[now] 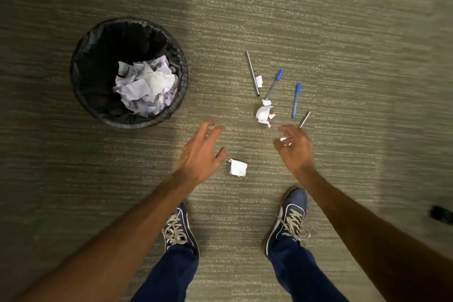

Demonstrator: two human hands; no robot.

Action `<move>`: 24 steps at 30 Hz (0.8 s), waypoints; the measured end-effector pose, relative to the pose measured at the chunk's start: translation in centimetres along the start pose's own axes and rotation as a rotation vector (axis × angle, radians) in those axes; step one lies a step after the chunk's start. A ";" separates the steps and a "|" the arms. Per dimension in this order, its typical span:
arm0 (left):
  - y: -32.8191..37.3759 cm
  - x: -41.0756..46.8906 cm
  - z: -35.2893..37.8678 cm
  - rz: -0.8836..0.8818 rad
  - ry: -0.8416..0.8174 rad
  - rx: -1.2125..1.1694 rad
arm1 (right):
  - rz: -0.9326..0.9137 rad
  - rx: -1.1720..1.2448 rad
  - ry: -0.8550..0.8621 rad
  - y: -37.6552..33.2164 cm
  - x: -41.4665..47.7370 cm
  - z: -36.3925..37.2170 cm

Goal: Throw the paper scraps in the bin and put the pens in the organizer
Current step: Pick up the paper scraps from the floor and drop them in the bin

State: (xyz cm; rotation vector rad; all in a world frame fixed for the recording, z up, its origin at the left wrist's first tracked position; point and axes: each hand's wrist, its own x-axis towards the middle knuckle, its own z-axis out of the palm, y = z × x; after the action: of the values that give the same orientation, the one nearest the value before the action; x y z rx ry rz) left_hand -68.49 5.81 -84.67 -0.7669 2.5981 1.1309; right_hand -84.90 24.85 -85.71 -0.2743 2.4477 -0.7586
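A round black bin (83, 61) with a liner stands on the carpet at the left, holding crumpled paper (147, 86). Several pens lie to the right: a grey pen (252, 72), a blue-capped pen (274, 84), a blue pen (296, 100) and a short silver pen (305, 119). Paper scraps lie among them: a small scrap (259, 80) by the grey pen, a curled scrap (264, 113), and a folded scrap (237, 167) between my hands. My left hand (199, 154) hovers open. My right hand (294, 144) is curled, with small white bits showing at its fingers.
My two feet in dark blue sneakers (180, 230) (290, 218) stand on the striped olive carpet near the bottom. A small black object (441, 213) sits at the right edge. No organizer is in view.
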 end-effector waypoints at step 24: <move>-5.0 4.6 23.7 0.077 -0.392 0.535 | -0.088 -0.457 0.059 19.1 6.0 10.1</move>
State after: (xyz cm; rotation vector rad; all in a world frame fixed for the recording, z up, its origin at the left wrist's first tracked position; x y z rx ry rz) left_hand -70.12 18.53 -105.76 -0.2935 2.4237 0.4862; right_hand -84.68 33.86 -106.27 -0.5401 2.6571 -0.2328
